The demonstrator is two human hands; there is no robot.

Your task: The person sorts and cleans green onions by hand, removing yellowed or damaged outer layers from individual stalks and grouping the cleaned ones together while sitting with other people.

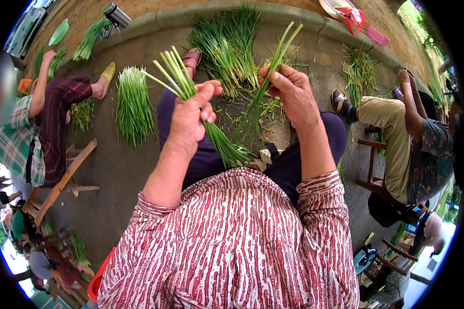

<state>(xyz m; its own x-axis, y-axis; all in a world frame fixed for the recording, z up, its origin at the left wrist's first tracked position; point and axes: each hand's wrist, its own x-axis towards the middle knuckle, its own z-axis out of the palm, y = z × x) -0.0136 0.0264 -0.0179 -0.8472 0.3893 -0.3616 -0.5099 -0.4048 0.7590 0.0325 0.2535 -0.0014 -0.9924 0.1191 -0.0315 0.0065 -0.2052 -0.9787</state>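
Observation:
My left hand [191, 113] is closed round a bunch of garlic chives [176, 74]; their pale stem ends point up and away, and the green leaves hang down toward my lap. To its right, my right hand [292, 91] pinches a few chive stalks [279, 50] between thumb and fingers, pale ends up, leaves trailing down. Beyond both hands, a large loose heap of chives [229, 49] lies on the pavement. On the left, a neat pile of chives [134, 105] has its white ends lined up. Yellowish trimmings [273, 110] litter the ground between my knees.
A stone curb [172, 19] curves along the far side. One person in a plaid shirt [10, 136] sits at left near a wooden bench [67, 177]; another in khaki trousers [389, 129] sits at right. A steel flask [116, 14] stands far left; a red basin [99, 275] is behind me.

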